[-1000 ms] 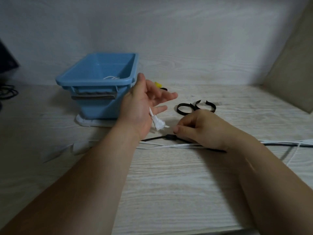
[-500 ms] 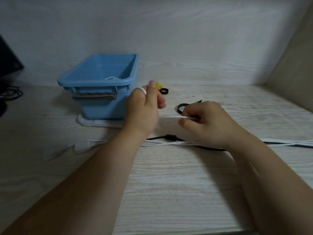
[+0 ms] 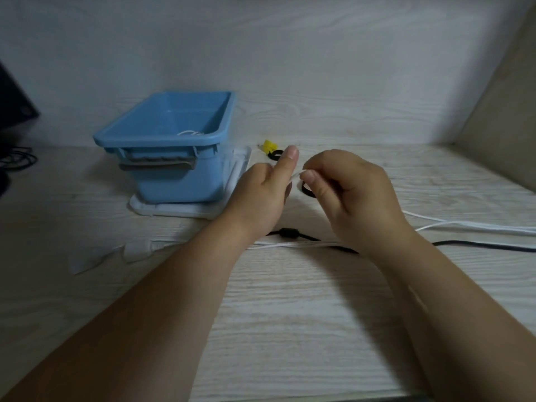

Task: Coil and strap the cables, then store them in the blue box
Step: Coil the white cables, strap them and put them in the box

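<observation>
Pale wood-grain bench (image 3: 290, 329) fills the view, with two bare forearms reaching in from its near edge. Past the wrists, a white cable (image 3: 290, 244) lies across the bench from left to right, with a white plug (image 3: 136, 247) on its left end near the bench's left side. A black cable (image 3: 478, 245) with a thick bead on it lies just behind the white one and touches it in places; both run off at the right edge.

Raised above these, close together over the middle of the bench, are the left hand (image 3: 261, 195) and the right hand (image 3: 348, 195). A short stretch of white cable is pulled taut between them. The left hand's fingers are curled round it with the thumb pointing up; the right hand pinches it between thumb and forefinger.

Just behind the hands a black strap loop (image 3: 306, 191) lies partly hidden. Farther back, a second black strap (image 3: 275, 154) sits beside a small yellow item (image 3: 268, 145).

Left of the hands, the blue box (image 3: 174, 175) stands open on a white tray (image 3: 174, 210) near the back wall, with a bit of white cable showing inside
</observation>
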